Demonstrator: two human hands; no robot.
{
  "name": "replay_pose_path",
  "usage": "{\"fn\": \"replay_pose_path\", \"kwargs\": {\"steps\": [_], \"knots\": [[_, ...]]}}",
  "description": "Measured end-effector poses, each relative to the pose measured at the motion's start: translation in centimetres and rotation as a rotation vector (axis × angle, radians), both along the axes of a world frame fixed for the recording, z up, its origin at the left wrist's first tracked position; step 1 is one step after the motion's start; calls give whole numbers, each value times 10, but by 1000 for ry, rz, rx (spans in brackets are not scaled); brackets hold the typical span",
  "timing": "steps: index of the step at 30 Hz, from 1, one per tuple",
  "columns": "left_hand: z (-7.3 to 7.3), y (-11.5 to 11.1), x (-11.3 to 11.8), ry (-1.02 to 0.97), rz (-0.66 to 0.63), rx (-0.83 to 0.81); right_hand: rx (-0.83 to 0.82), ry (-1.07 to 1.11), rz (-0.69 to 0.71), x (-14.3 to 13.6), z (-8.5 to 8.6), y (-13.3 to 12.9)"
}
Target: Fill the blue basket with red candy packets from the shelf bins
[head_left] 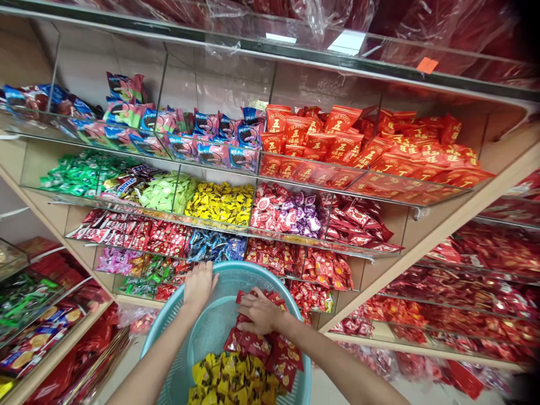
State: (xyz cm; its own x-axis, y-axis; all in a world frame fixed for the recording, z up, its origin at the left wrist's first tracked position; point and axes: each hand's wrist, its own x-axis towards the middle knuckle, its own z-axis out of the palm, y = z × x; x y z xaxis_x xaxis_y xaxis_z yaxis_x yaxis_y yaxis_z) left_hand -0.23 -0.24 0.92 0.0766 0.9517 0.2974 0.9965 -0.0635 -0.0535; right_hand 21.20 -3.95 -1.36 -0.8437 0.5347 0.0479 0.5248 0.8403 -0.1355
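Basket (236, 278), round, teal, fine mesh walls

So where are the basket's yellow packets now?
Head view, bottom centre: the yellow packets lie inside the blue basket, beside the red packets under the right hand.

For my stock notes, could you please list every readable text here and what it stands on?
"SNICKERS": dark wrapper
"BE HAPPY": orange packets
"五福": same packets
"丁": red shelf packets, right of those
"旺": same red shelf packets
Too small or blurred: all other print, including yellow and maroon packets in the basket.
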Motion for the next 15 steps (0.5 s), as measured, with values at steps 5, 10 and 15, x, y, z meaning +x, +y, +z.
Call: {"fn": "replay_pose_path", "kwargs": {"steps": [5,10,15], "knots": [[0,0,1,-13,6,-8,0,0,-5,7,5,-2],[1,0,1,-13,16,-30,-8,19,-35,12,11,-8],[2,0,1,-14,15,-38,-74,25,-4,16,12,-14]]}}
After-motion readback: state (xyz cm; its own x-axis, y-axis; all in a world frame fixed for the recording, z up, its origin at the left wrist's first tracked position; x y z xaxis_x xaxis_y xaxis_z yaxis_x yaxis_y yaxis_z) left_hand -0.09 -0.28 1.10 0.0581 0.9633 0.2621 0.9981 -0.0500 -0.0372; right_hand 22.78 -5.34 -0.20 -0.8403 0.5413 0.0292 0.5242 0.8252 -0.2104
